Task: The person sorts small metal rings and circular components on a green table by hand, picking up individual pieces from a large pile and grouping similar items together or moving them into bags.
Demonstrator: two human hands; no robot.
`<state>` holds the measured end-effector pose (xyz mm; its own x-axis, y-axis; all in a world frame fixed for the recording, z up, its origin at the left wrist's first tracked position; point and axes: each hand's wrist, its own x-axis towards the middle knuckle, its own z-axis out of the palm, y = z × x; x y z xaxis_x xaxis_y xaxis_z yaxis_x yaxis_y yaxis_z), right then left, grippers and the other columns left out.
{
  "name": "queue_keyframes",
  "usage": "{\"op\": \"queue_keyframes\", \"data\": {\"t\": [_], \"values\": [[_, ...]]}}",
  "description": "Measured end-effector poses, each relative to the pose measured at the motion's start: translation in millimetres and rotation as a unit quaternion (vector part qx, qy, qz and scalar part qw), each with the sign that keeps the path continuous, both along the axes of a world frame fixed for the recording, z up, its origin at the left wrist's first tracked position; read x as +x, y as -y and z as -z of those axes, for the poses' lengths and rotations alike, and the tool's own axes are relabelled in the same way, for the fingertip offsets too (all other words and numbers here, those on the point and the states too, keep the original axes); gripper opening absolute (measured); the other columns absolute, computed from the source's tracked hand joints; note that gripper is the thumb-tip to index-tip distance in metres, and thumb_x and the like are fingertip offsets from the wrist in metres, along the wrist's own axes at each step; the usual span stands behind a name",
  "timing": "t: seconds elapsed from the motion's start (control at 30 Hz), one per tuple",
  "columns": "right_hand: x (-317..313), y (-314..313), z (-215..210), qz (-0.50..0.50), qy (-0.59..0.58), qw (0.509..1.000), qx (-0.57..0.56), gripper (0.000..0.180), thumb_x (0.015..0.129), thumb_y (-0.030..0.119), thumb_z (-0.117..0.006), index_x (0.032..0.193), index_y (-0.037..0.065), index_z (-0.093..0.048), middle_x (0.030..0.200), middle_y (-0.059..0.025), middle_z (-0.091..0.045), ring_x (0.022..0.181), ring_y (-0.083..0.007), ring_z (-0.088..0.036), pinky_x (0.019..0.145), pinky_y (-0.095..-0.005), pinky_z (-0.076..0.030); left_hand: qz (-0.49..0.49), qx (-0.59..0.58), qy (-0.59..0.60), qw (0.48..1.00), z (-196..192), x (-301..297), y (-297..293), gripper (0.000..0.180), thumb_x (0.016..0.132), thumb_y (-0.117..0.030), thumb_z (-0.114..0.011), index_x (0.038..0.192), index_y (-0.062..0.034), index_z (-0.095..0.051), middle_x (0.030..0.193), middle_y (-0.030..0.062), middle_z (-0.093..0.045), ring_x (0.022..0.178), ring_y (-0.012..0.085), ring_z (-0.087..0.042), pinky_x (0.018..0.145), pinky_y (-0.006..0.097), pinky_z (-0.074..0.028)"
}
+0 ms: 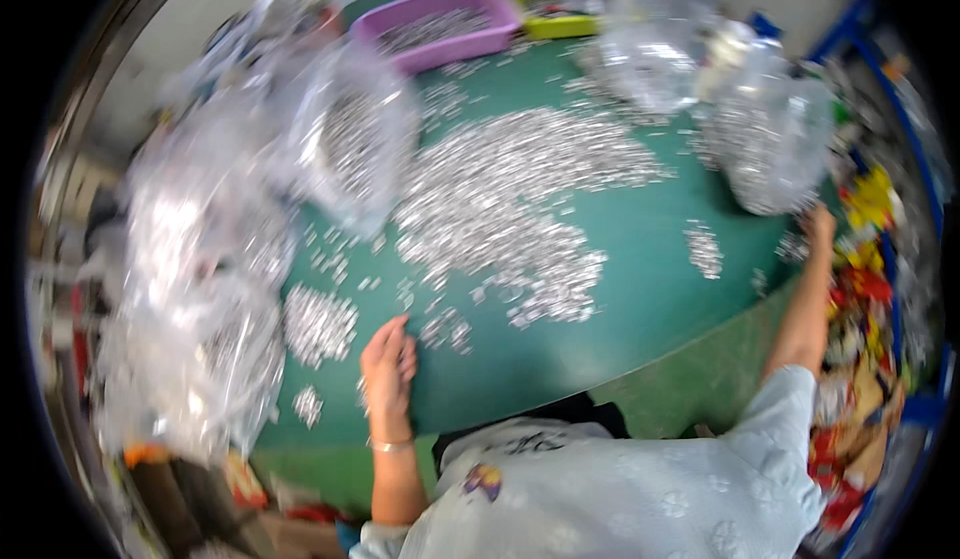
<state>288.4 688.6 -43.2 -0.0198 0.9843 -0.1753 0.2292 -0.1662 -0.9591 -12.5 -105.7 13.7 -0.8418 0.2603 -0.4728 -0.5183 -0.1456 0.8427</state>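
My left hand is over the front edge of the green table, fingers curled in. Whatever it may hold is hidden. A small cluster of shiny metal pieces lies just to its right, and a rounder heap to its left. At the far right, my right hand reaches the lower edge of a clear plastic bag filled with such pieces. A few pieces lie beside those fingers, which are blurred. The large spread of small silvery metal pieces covers the table's middle.
Several clear plastic bags crowd the left side, and another bag lies toward the centre. A purple tray and a yellow-green tray stand at the back. Colourful wrappers fill a blue-framed rack at right.
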Motion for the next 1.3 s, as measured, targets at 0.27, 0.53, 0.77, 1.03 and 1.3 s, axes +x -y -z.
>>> {"op": "queue_keyframes", "data": {"t": [0.27, 0.53, 0.77, 1.03, 1.3], "values": [[-60, 205, -90, -0.239, -0.371, 0.897, -0.026, 0.035, 0.099, 0.032, -0.043, 0.077, 0.006, -0.046, 0.063, 0.0012, -0.030, 0.059, -0.0105, -0.029, 0.051, -0.0249, -0.028, 0.003, -0.138, -0.095, 0.986, 11, 13, 11, 0.018, 0.091, -0.011, -0.056, 0.105, -0.0009, -0.062, 0.067, -0.0024, -0.053, 0.054, 0.0043, -0.042, 0.044, 0.019, -0.031], [-201, 540, -71, -0.571, -0.049, 0.819, 0.010, 0.018, 0.090, 0.021, -0.058, 0.097, 0.005, -0.063, 0.058, 0.0020, -0.051, 0.045, -0.0064, -0.040, 0.041, -0.0250, -0.032, 0.172, -0.384, -0.360, 0.833, 6, 27, -22, 0.018, 0.087, -0.010, -0.059, 0.104, -0.0067, -0.061, 0.069, 0.0182, -0.062, 0.061, 0.0361, -0.061, 0.054, 0.041, -0.047], [-252, 597, -73, -0.598, 0.155, 0.714, 0.330, 0.016, 0.079, 0.017, -0.068, 0.093, 0.009, -0.066, 0.066, -0.0102, -0.063, 0.054, -0.0299, -0.059, 0.048, -0.0374, -0.045, 0.179, -0.415, -0.346, 0.823, -10, 2, -24, 0.020, 0.087, -0.015, -0.058, 0.106, -0.0082, -0.056, 0.067, 0.0155, -0.062, 0.059, 0.0345, -0.060, 0.051, 0.044, -0.045], [-267, 607, -71, -0.602, 0.189, 0.711, 0.312, 0.014, 0.080, 0.018, -0.067, 0.091, 0.009, -0.066, 0.062, -0.0116, -0.062, 0.055, -0.0314, -0.060, 0.049, -0.0390, -0.046, 0.221, -0.454, -0.383, 0.774, 12, -16, -29, 0.019, 0.087, -0.017, -0.058, 0.103, -0.0099, -0.051, 0.070, 0.0130, -0.064, 0.060, 0.0344, -0.062, 0.051, 0.043, -0.047], [-282, 613, -66, -0.617, 0.212, 0.659, 0.374, 0.011, 0.078, 0.016, -0.068, 0.084, 0.009, -0.063, 0.061, -0.0122, -0.061, 0.057, -0.0315, -0.060, 0.050, -0.0408, -0.045, 0.224, -0.486, -0.423, 0.732, 8, -20, -43, 0.017, 0.085, -0.017, -0.061, 0.102, -0.0118, -0.057, 0.061, 0.0118, -0.060, 0.058, 0.0329, -0.061, 0.050, 0.043, -0.045]]}}
